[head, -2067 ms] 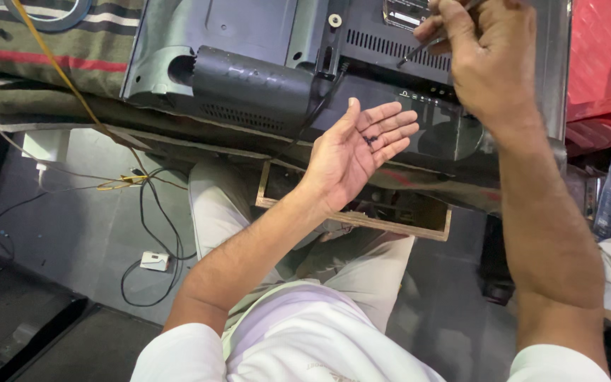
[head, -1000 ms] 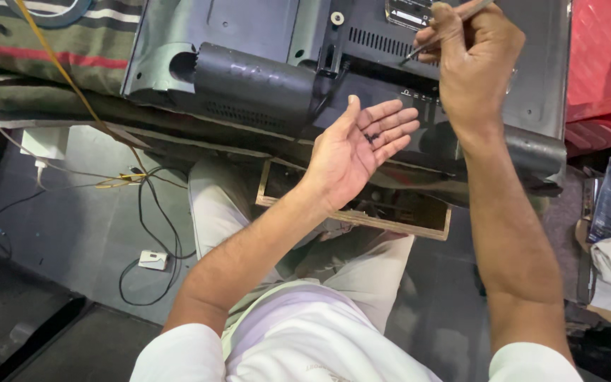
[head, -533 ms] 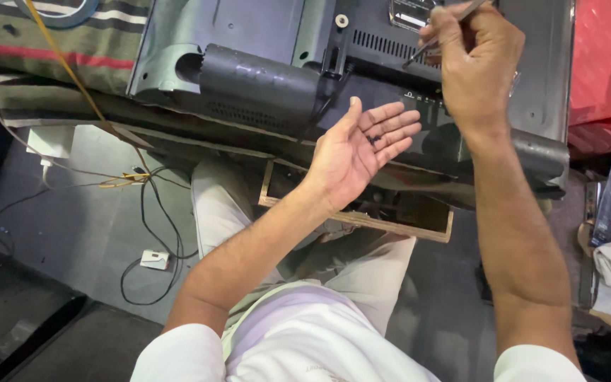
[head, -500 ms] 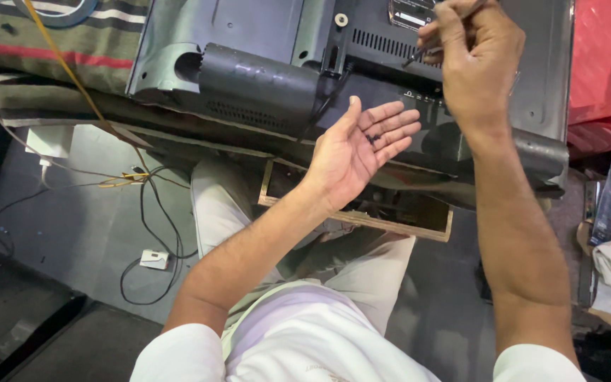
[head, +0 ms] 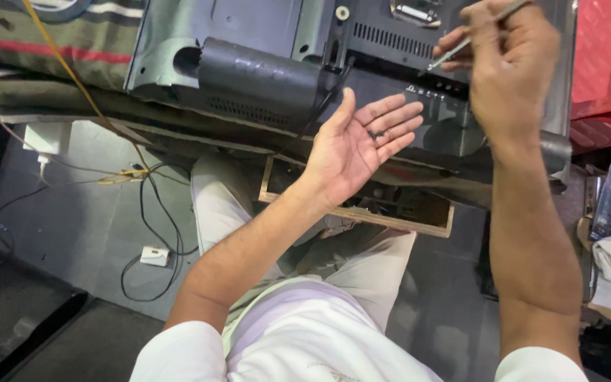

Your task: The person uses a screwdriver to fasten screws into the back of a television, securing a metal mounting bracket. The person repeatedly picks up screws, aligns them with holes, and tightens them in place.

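Now, far left: a white plug [head: 47, 138] by the table edge, and a yellow wire [head: 72, 78] running down past it. Below, on the floor, black wires [head: 143, 212] and a small white box [head: 155, 255].

Next, the grey TV back [head: 249, 28], lying flat at the top, with a fat black tube [head: 259, 74] on it.

In the middle, the left hand [head: 358, 145]: open wide, palm up, fingers spread, right under the TV edge. Small dark bits [head: 374, 134] resting on the palm, maybe screws, too tiny to tell. Under the hand, a wood frame [head: 355, 212].

To the right, the right hand [head: 507, 64]: closed tight on a thin metal tool [head: 472, 39], tip down on the TV back near a row of little holes. Far right, a red thing [head: 609, 64].

To do this well: hold the tool straight up on its spot, not leaning. Turn slow and press a little. Hold the palm flat and close under the edge, so nothing small rolls off.

Counting: two hands, one tool, one TV, one black tube, one plug, one yellow wire, one white box, one wood frame. Dark bits on the palm: cannot count them.
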Demonstrator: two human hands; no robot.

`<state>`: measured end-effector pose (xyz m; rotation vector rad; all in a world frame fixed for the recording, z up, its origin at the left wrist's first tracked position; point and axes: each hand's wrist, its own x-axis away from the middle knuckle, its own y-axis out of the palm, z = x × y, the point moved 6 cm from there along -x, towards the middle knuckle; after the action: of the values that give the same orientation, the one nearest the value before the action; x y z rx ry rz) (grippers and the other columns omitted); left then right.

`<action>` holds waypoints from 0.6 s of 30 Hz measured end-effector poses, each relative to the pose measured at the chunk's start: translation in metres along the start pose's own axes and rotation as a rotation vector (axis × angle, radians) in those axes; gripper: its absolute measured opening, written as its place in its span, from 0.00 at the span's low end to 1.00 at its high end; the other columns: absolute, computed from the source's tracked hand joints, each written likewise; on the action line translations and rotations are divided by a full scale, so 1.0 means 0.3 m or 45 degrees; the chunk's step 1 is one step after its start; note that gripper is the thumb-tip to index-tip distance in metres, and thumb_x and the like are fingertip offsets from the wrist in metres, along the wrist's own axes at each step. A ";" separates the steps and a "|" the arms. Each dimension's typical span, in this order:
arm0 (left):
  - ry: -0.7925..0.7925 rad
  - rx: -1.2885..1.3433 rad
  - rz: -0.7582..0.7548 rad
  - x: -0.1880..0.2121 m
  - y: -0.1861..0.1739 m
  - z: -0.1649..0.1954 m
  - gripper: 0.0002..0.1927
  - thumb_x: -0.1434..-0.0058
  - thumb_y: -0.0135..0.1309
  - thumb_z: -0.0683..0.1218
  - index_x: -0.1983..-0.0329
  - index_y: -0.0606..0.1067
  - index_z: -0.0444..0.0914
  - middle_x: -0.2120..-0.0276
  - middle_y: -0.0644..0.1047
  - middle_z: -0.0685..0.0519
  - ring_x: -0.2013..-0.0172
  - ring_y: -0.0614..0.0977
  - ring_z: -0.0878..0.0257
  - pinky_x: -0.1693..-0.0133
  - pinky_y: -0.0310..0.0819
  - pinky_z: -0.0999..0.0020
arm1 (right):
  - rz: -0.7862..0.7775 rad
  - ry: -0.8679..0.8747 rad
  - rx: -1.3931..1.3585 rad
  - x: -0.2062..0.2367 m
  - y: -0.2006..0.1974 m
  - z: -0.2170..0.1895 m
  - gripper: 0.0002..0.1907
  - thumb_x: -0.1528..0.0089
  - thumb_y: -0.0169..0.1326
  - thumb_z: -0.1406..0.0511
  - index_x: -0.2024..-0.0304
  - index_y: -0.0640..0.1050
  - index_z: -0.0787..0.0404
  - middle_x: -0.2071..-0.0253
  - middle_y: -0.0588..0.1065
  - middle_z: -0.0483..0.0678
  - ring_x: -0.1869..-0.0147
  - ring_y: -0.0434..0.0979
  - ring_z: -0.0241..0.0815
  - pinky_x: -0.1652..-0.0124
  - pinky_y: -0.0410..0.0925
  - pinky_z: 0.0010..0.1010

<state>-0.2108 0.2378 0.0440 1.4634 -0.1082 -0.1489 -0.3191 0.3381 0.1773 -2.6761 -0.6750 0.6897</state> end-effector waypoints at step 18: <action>0.005 0.279 -0.244 0.048 0.082 0.009 0.42 0.20 0.29 0.69 0.24 0.55 0.28 0.27 0.60 0.41 0.27 0.62 0.51 0.25 0.56 0.56 | -0.275 0.378 0.089 0.277 0.116 -0.041 0.12 0.30 0.55 0.73 0.45 0.79 0.68 0.60 0.80 0.42 0.62 0.72 0.21 0.64 0.65 0.14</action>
<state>-0.1963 0.2354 0.0686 1.6924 0.0201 -0.2978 -0.2355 0.3490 0.1429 -2.5183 -0.8226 0.2480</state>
